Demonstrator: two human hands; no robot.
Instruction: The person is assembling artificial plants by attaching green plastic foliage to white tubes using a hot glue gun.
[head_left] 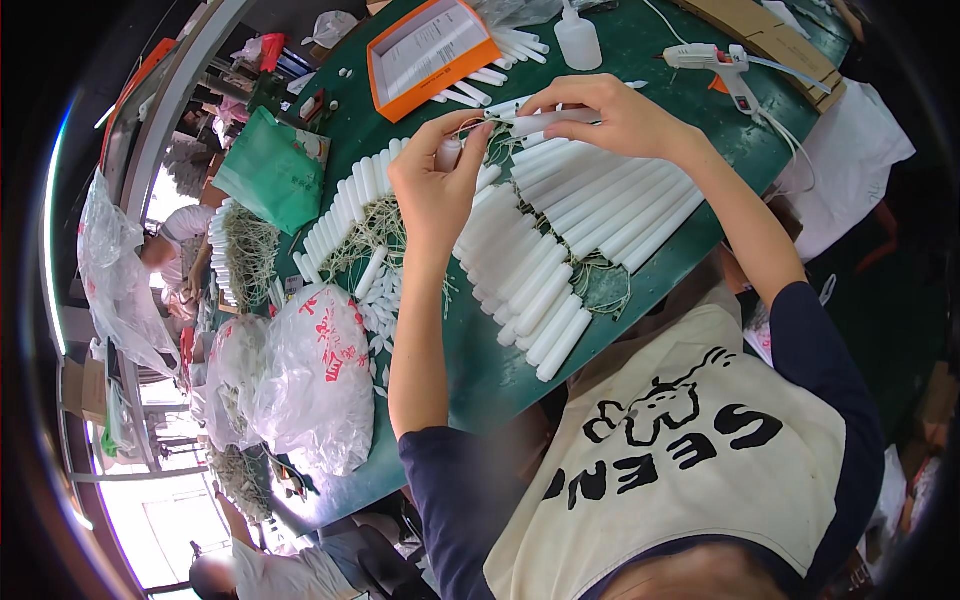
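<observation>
Cream apron with dark lettering fills the frame at five o'clock, worn over navy sleeves, nearest the lens. Beyond it the dark green round table spreads toward twelve o'clock, carrying long rows of white plastic candle-shaped tubes laid side by side, with tangled thin wire beneath them. At eight o'clock sit knotted clear plastic bags; at eleven lie a green bag and an orange-rimmed shallow box; at one o'clock rests a white glue gun.

Above the rows, the right hand pinches one white tube, fingers closed around it, its long axis running roughly nine-to-three. The left hand, just toward nine o'clock of that tube's near end, grips a short white cap-like piece between thumb and fingertips. The two pieces sit near each other, with fine wire between them; whether they touch is hard to tell, and the wire's ends are too thin to trace.
</observation>
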